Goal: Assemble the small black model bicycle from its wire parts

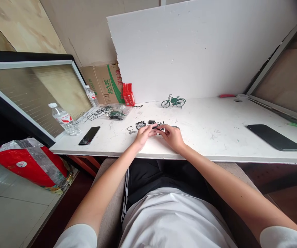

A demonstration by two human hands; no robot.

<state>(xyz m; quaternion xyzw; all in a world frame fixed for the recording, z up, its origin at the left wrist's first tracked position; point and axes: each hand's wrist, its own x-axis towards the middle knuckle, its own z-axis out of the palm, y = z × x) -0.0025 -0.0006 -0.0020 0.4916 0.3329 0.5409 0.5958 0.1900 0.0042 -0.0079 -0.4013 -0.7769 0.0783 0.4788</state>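
My left hand [142,136] and my right hand [173,136] meet low over the white table. Their fingertips are closed around a small dark model part [155,127], mostly hidden by the fingers. A black toy bicycle wheel [141,125] lies beside my left hand. Just beyond the fingers sits a small black box-shaped piece [151,122]. A thin black ring [130,128] and a small grey piece [132,132] rest further left. Part of another wheel [175,127] shows behind my right hand. At the back stands a green model bicycle [173,101], upright.
To the left are a phone [89,135], a water bottle [65,119], black part frames [99,113] and a clear bag of parts [116,113]. A red packet [129,94] stands by a cardboard box [103,84]. A black phone-like slab [275,137] lies right.
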